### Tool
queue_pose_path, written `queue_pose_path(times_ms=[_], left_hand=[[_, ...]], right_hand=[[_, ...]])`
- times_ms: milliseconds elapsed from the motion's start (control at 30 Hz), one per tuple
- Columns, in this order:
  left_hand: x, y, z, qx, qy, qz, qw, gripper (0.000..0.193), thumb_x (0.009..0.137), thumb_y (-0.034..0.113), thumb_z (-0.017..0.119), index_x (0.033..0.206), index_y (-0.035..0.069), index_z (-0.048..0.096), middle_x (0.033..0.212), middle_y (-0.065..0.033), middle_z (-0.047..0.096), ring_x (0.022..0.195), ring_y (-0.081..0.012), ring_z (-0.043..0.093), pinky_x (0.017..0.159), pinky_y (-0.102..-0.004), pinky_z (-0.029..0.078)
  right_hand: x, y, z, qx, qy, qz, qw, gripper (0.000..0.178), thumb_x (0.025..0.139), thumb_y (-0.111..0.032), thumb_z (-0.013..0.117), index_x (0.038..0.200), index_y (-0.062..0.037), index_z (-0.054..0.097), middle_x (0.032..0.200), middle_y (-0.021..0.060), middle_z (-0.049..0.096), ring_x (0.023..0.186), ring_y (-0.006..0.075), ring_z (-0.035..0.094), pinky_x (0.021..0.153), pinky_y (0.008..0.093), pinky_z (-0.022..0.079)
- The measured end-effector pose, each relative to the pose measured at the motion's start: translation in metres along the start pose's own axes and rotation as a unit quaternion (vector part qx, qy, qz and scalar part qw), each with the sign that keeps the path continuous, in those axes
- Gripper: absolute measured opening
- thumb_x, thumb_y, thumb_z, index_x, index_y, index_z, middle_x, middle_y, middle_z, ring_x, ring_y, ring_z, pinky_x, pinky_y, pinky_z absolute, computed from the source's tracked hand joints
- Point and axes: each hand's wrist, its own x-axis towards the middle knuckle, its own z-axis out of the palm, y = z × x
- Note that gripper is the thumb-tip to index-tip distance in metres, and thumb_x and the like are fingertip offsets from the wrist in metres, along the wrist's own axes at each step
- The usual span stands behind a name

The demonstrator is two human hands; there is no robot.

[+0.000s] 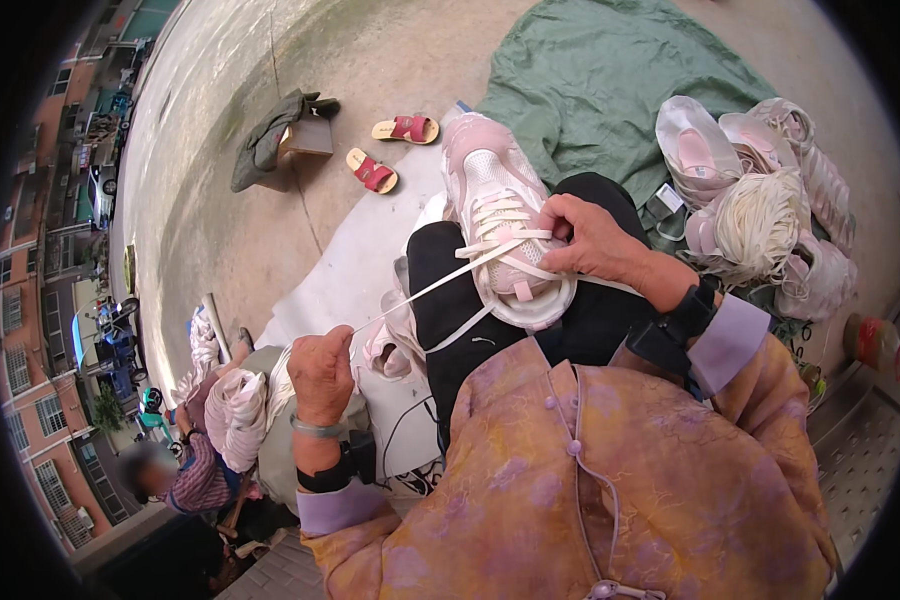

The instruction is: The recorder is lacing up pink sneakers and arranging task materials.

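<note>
A pink and white sneaker (490, 165) lies across my lap, toe pointing away, with white laces threaded through its eyelets. My left hand (322, 372) is closed on one end of a white shoelace (410, 300), drawn taut from the shoe's upper eyelets toward the lower left. At the shoe's collar my right hand (595, 240) pinches a lace loop between thumb and fingers, close to the tongue. Another loose lace length hangs down over my dark trouser leg (435, 265). The left fingers hide the lace's tip.
Several pink and white sneakers and a bundle of white laces (760, 220) lie on a green cloth (620, 80) at right. Red sandals (374, 172) and a box with dark cloth (305, 135) sit ahead. Another person (205, 480) is at lower left, beside more shoes (235, 415).
</note>
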Motion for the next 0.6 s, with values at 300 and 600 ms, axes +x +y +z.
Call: queue_pose_path(times_ms=[300,600], left_hand=[[-0.039,0.000,0.017,-0.061,0.023,-0.092,0.994,0.007,0.080,0.007,0.061,0.086,0.005,0.063,0.071,-0.0115,0.059,0.066,-0.0295,0.055,0.061,-0.0373,0.043],[-0.060,-0.025,0.017,-0.039,0.071,-0.115,0.990,0.008,0.081,0.006,0.061,0.089,0.003,0.063,0.075,-0.0129,0.062,0.068,-0.0296,0.058,0.062,-0.0351,0.046]], right_hand=[[-0.019,0.003,0.009,-0.056,0.086,-0.081,0.991,0.045,0.064,-0.006,0.069,0.105,-0.0047,0.050,0.092,0.0033,0.048,0.084,0.0107,0.046,0.069,0.0241,0.043],[-0.063,0.009,0.002,-0.116,-0.039,0.027,0.992,0.032,0.070,-0.001,0.060,0.101,-0.0046,0.052,0.076,0.0048,0.055,0.056,0.0144,0.050,0.051,0.0275,0.042]])
